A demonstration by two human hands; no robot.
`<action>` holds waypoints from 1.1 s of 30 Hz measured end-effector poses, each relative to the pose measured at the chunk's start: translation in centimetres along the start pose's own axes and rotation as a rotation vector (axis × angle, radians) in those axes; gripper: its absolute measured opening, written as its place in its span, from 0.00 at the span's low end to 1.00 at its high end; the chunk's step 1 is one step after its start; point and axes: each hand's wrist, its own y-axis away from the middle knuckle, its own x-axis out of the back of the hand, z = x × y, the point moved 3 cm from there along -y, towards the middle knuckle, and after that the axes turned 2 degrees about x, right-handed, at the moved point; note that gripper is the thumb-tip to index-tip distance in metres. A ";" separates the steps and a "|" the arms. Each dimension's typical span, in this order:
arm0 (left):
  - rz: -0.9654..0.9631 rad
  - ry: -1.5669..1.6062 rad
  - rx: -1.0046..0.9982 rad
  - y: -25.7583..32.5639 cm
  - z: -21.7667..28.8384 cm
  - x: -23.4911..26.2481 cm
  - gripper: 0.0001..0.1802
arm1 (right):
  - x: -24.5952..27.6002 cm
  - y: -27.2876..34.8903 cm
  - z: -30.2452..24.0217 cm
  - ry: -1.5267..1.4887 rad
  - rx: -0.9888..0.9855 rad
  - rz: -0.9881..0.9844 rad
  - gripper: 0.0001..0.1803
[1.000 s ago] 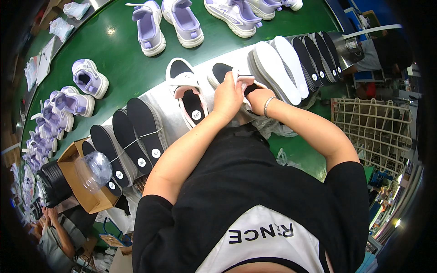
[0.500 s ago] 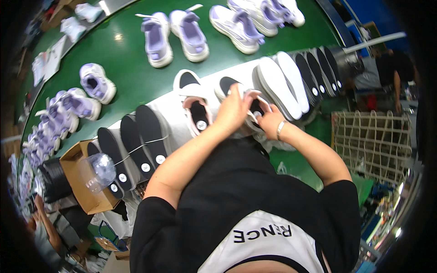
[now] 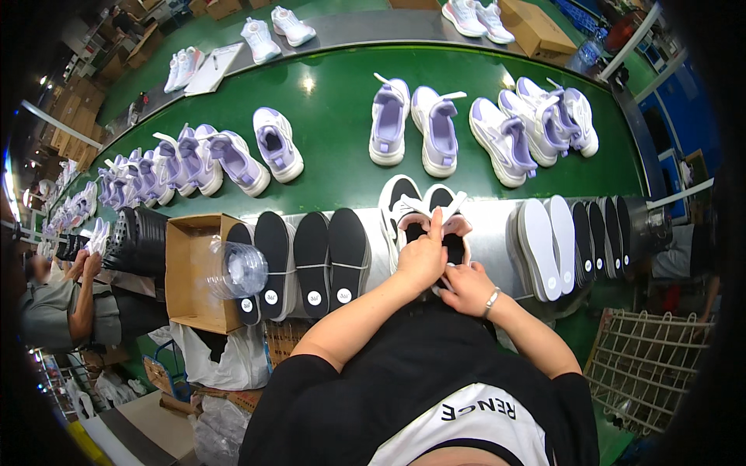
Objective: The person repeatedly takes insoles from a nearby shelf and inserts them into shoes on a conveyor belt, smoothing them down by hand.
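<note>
A pair of black-and-white sneakers with pale pink lining sits side by side, close in front of me on the metal strip of the bench. My left hand [image 3: 423, 258] lies over the opening of the right sneaker [image 3: 460, 227], one finger stretched toward its tongue and the others curled at the collar. At the heel of that same sneaker, my right hand [image 3: 468, 289] grips the collar with bent fingers. The left sneaker [image 3: 388, 203] stands against it, partly covered by my left hand. Dark insoles show inside both openings.
Banded stacks of black insoles [image 3: 312, 260] lie left of the sneakers. White insoles [image 3: 535, 245] and more black ones are at the right. A cardboard box [image 3: 186, 272] holds a clear plastic bottle [image 3: 237, 270]. White-and-lilac sneakers [image 3: 388, 120] line the green belt [image 3: 334, 85]. Another person [image 3: 62, 303] works far left.
My view has swung, showing more of the belt. The right sneaker has come closer against the left one. My left hand has shifted back over its opening, while my right stays at the heel.
</note>
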 end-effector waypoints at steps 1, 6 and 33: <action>0.023 0.021 -0.002 -0.2 -0.9 0.2 0.41 | 1.6 0.8 -0.7 -0.094 0.130 0.224 0.17; 0.354 0.115 -0.073 0.0 -0.5 8.6 0.34 | 7.6 4.3 -0.4 -0.173 0.271 0.831 0.15; 0.389 -0.675 -0.244 -17.8 -8.6 6.6 0.29 | -0.6 4.8 9.1 -0.384 -0.195 0.449 0.09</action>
